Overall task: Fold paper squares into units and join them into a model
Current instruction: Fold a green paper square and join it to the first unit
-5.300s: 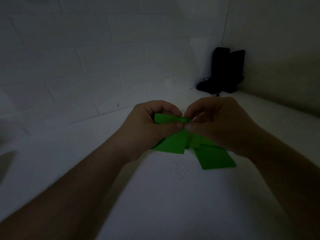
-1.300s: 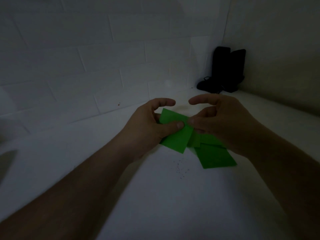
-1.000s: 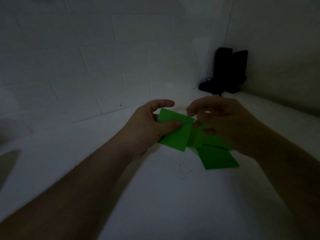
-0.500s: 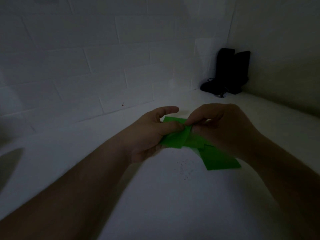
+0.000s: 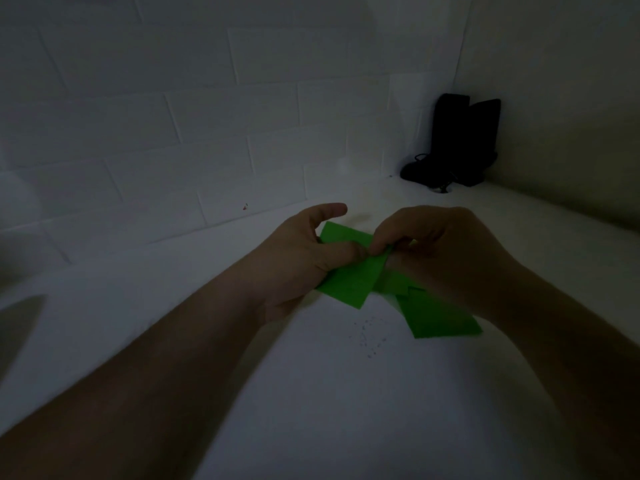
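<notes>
Both arms reach in over the white worktop [image 5: 311, 393]. The left hand [image 5: 298, 258] holds the green paper [image 5: 353, 275] with its thumb on top and its first finger sticking out straight. The right hand [image 5: 443, 251] curls its fingers and pinches the paper's far right edge. More green paper [image 5: 440, 320] lies on the worktop, just right of the held piece.

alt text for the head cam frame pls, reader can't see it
Two bare hands work folded green paper over a dim white table: the left hand pinches it under the thumb, and the right hand grips its edge with curled fingers. More green paper lies below the right hand; a dark object stands in the far corner.
</notes>
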Motion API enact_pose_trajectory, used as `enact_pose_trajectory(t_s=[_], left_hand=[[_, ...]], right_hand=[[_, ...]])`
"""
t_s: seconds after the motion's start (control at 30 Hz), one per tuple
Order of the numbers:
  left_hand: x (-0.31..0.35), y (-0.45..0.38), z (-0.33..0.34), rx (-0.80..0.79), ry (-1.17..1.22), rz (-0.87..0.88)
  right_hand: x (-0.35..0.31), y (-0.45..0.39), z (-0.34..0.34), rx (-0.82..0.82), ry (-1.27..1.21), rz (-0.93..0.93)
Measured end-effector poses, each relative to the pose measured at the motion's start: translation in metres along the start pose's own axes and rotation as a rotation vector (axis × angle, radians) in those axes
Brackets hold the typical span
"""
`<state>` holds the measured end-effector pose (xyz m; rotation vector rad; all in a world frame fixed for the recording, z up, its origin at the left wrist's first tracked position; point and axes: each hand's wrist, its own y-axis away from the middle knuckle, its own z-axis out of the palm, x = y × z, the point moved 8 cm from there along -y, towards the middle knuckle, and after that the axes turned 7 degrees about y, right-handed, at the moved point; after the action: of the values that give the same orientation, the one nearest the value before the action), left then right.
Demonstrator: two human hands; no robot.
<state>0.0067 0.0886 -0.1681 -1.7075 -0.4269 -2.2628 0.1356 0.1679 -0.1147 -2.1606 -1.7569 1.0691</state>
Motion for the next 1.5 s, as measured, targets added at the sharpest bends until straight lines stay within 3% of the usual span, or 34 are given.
enact_pose_trajectory(t_s=[0.33,0.53,1.17,1.5], left_hand=[[-0.004,0.000,-0.001,0.029,0.067,-0.052],[-0.005,0.000,0.000,-0.047,0.004,-0.055],[-0.001,0.007,0.015,-0.119,-0.002,-0.015],[0.017,0.003,-0.002,0.053,-0.140,0.303]], right_hand=[[0.004,0.001,-0.003,0.041,-0.021,0.083],[0.003,0.001,0.000,-0.012,-0.060,0.095],[0.027,0.006,-0.007,0.152,-0.278,0.352],[0.032,0.007,-0.008,0.174,-0.426,0.412]])
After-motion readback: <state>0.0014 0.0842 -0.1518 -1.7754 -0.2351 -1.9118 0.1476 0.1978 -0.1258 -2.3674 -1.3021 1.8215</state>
